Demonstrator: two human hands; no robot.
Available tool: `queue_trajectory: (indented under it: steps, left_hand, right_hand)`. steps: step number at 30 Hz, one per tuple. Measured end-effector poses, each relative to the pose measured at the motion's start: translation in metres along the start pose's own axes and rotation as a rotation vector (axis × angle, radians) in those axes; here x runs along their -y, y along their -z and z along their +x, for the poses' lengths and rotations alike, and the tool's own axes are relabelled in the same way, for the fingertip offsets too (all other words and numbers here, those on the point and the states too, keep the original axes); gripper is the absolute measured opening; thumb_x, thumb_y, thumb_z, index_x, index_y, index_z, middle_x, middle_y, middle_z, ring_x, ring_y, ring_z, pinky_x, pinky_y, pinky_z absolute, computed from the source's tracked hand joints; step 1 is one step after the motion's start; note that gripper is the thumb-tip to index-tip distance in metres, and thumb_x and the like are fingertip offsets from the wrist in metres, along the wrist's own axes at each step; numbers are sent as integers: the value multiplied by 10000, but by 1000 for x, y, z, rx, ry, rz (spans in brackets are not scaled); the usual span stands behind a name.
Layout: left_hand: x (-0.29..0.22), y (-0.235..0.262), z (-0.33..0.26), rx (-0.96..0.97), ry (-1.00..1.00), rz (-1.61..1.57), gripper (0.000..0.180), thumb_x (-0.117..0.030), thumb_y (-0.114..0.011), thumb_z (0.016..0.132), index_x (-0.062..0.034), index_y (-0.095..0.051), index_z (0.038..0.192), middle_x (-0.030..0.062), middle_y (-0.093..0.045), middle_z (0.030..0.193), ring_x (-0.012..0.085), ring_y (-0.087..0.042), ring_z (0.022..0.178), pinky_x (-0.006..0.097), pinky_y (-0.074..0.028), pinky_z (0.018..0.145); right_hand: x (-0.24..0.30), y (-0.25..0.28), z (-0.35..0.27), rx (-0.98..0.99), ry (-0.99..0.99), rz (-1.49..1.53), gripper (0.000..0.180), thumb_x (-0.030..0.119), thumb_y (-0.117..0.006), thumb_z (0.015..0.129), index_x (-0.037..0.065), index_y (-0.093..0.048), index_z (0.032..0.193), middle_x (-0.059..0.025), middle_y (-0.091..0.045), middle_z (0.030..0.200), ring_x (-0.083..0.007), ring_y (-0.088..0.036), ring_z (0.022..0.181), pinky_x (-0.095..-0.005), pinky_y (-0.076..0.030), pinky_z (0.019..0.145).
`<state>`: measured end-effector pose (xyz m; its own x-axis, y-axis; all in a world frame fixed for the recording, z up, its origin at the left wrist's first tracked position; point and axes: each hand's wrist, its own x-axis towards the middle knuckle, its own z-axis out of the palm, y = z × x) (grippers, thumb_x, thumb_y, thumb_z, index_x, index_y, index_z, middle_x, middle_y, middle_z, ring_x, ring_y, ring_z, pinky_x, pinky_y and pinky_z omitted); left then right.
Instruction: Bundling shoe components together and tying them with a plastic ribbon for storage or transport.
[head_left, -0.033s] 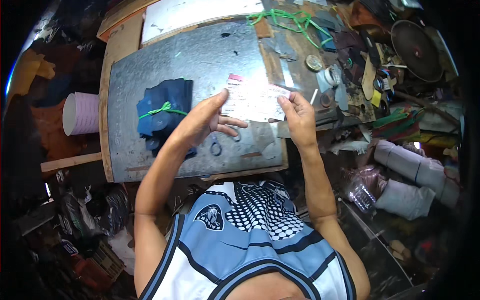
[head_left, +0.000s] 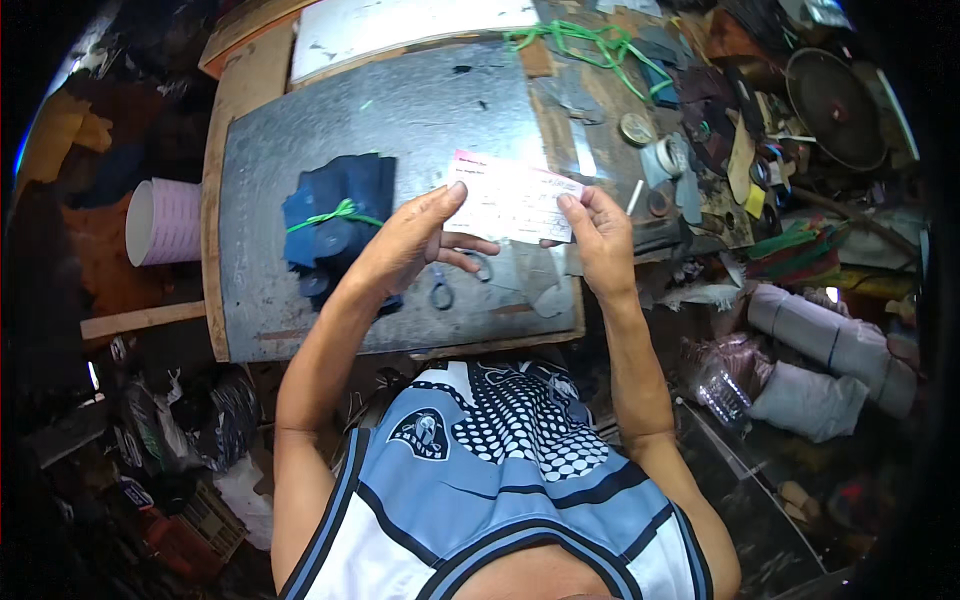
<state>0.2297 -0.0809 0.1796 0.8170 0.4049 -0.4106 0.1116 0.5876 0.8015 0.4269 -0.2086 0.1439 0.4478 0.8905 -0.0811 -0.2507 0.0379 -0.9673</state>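
A white paper slip with a pink band along its top [head_left: 505,203] is stretched between my two hands above the worktable. My left hand [head_left: 415,235] pinches its left edge, thumb on the front, the lower fingers reaching out below it. On the right edge, my right hand [head_left: 600,235] grips the slip between thumb and bent fingers. Left of my left hand lies a stack of dark blue fabric pieces [head_left: 350,180] tied with a green strip [head_left: 342,211]. Under my left fingers, two dark finger loops [head_left: 440,294], apparently of scissors, show on the table; their blades are hidden.
The grey-topped worktable [head_left: 260,150] has wooden edges. Green cord [head_left: 585,40], fabric scraps, tape rolls [head_left: 672,154] and small tools crowd its right side. A pale purple bin [head_left: 165,222] stands left. Wrapped white rolls [head_left: 820,325] lie at the right.
The slip's glare has faded, so its printed face shows more plainly. The whole view has shifted slightly; both hands keep their hold.
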Motion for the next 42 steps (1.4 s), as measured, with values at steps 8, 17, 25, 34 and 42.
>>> queue_trajectory:
  steps: [8,17,25,34,42]
  left_hand:
    - [3,74,-55,-131,-215,130,326,-271,-518,986,29,-616,1071,97,-678,924,137,-683,794,216,-560,567]
    - [7,97,-77,-265,-326,137,361,-294,-495,996,36,-625,1065,106,-691,865,141,-692,722,207,-546,518]
    - [43,90,-100,-231,-258,23,378,-287,-472,1005,57,-589,1111,136,-691,892,162,-695,743,214,-546,540]
    - [73,99,-109,-254,-121,-44,321,-212,-500,992,62,-579,1138,146,-682,951,170,-697,750,203,-549,553]
    - [84,105,-108,-228,-54,-62,328,-221,-511,984,57,-574,1146,170,-680,981,185,-704,761,218,-563,551]
  right_hand:
    - [2,-93,-16,0,38,-118,226,150,-529,977,-63,-605,979,-97,-667,813,-96,-625,662,-233,-537,568]
    - [-6,-131,-24,48,41,-135,230,158,-551,971,-63,-602,933,-91,-658,798,-87,-610,672,-227,-510,544]
    - [-20,-123,-46,84,-116,-169,138,76,-588,931,-61,-592,941,-137,-662,834,-134,-644,711,-257,-566,592]
    - [-51,-107,-54,182,-321,-102,236,93,-595,923,-99,-608,1059,-127,-669,918,-121,-629,787,-243,-532,702]
    - [-52,-113,-63,151,-373,-41,285,109,-577,938,-107,-580,1124,-140,-662,931,-136,-641,697,-253,-557,631]
